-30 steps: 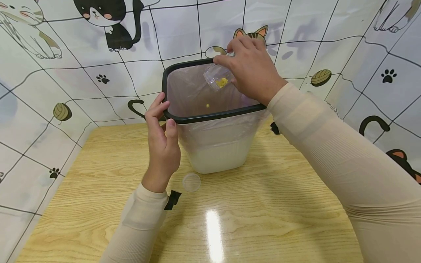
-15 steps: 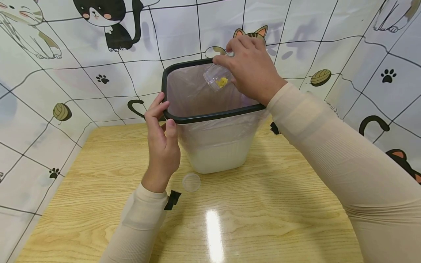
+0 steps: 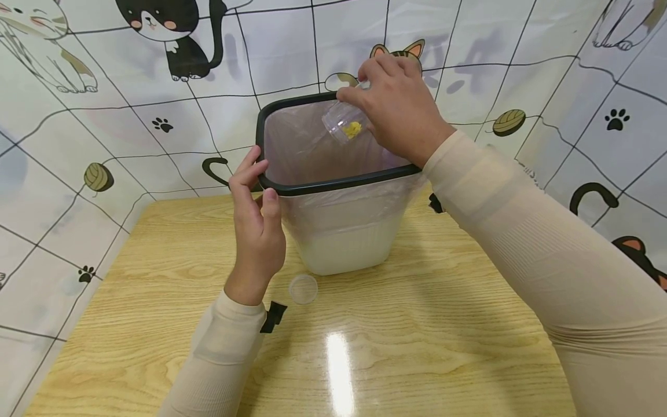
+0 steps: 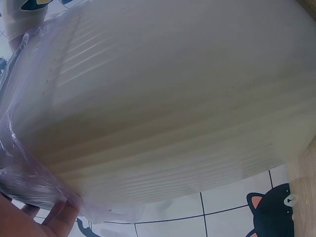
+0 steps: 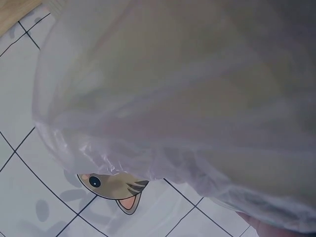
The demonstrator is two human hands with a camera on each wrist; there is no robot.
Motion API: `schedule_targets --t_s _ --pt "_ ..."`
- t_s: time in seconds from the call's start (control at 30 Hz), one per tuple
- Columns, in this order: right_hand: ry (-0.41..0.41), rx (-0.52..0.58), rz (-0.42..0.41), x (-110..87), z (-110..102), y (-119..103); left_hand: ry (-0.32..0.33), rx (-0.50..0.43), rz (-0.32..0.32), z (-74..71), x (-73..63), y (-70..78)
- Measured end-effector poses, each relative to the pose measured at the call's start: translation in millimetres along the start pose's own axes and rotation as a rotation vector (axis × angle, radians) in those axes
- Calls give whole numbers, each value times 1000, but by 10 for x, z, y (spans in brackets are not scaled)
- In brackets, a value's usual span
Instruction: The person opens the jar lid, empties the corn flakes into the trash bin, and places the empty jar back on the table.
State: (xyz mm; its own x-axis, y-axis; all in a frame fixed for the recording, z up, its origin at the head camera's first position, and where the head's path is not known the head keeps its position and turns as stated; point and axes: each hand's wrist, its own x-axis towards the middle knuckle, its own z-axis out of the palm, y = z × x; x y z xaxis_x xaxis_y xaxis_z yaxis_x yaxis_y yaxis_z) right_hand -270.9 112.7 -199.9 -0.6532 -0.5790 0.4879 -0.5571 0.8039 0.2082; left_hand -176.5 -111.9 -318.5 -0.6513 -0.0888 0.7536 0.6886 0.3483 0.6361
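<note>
My right hand (image 3: 398,107) holds a small clear plastic jar (image 3: 336,119) tilted over the inside of a trash bin (image 3: 344,243). Yellow bits (image 3: 352,129) sit in the lower end of the jar. The bin is whitish, with a black rim (image 3: 344,186) and a thin translucent bag (image 3: 307,136) lining it and folded over its outside. At the bin's left front corner, my left hand (image 3: 255,223) holds the rim, thumb in front and fingertips over the side. In the left wrist view, fingers (image 4: 61,219) press against the bag. The right wrist view shows mostly bag and bin wall.
A round clear lid (image 3: 303,289) lies on the wooden table (image 3: 391,347) in front of the bin. Behind and beside the table hangs a white cloth (image 3: 281,52) printed with cats and grid lines, close to the bin's back.
One second ago a small yellow bit was in the air below the jar; it is gone from sight now. Both hands and the bin stay where they were.
</note>
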Motion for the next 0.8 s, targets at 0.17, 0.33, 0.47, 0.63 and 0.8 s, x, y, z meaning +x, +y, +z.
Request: schedule_targets --t_s 0.17,0.33,0.47,0.63,0.8 --pt "3 -6 -7 4 0 -4 6 -1 0 -1 -1 -5" --pt "16 -13 -17 -1 2 -4 1 -2 2 1 0 -4" --pt "31 -21 -30 -6 2 -2 1 1 2 0 -2 -5" --pt "22 -42 -31 -5 -2 -2 2 1 5 -1 -4 -8" --pt "14 -57 -31 -8 -3 -1 0 1 4 5 -4 -7"
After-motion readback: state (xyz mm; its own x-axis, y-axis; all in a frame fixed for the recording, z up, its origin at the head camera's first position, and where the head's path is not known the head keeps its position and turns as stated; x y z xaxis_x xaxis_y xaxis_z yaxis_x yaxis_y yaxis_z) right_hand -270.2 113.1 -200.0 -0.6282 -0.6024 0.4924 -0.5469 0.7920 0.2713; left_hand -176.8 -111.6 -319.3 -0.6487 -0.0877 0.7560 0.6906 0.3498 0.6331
